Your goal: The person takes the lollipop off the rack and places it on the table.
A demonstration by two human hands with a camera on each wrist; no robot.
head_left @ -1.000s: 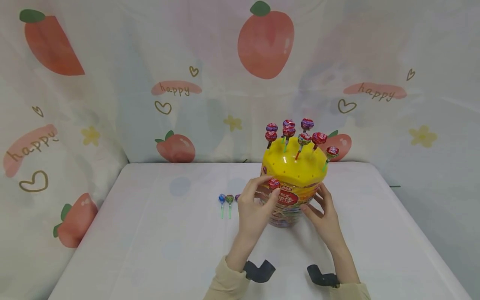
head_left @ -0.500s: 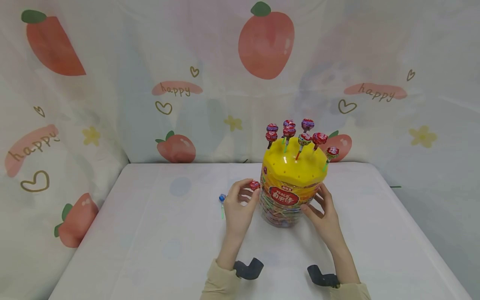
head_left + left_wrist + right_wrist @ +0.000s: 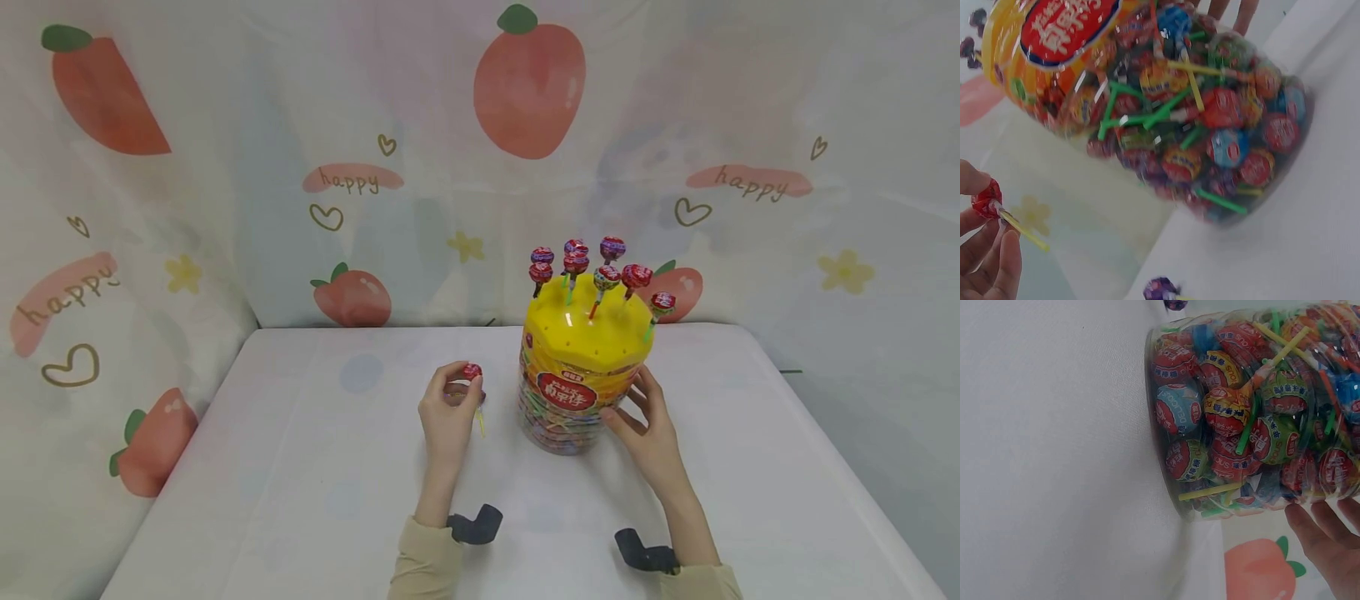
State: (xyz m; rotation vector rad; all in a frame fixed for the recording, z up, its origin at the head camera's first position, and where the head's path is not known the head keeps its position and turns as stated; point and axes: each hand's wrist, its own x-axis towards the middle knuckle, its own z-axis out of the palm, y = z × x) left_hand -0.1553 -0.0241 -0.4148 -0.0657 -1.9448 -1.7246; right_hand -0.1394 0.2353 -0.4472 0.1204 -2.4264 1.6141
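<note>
My left hand (image 3: 444, 427) pinches a lollipop with a red wrapper (image 3: 472, 372) between thumb and fingertips. Its yellow stick shows in the left wrist view, pointing down out of the fingers. To the right stands a big clear jar (image 3: 564, 429) packed with wrapped lollipops, under a yellow lid (image 3: 581, 333) with small holes. Several lollipops (image 3: 606, 278) stand upright by their sticks in that lid. My right hand (image 3: 652, 437) holds the jar's right side, thumb at the front and fingers farther round. A purple lollipop (image 3: 1161, 289) lies on the table, partly behind my left hand in the head view.
The white-covered table (image 3: 315, 467) runs back to a fruit-print curtain (image 3: 442, 200). Black curved pieces (image 3: 476, 525) sit at both wrists, by the beige sleeves (image 3: 427, 557).
My left hand has moved left from the jar's front with the red lollipop and now covers part of the loose lollipops on the table. The right hand has stayed at the jar.
</note>
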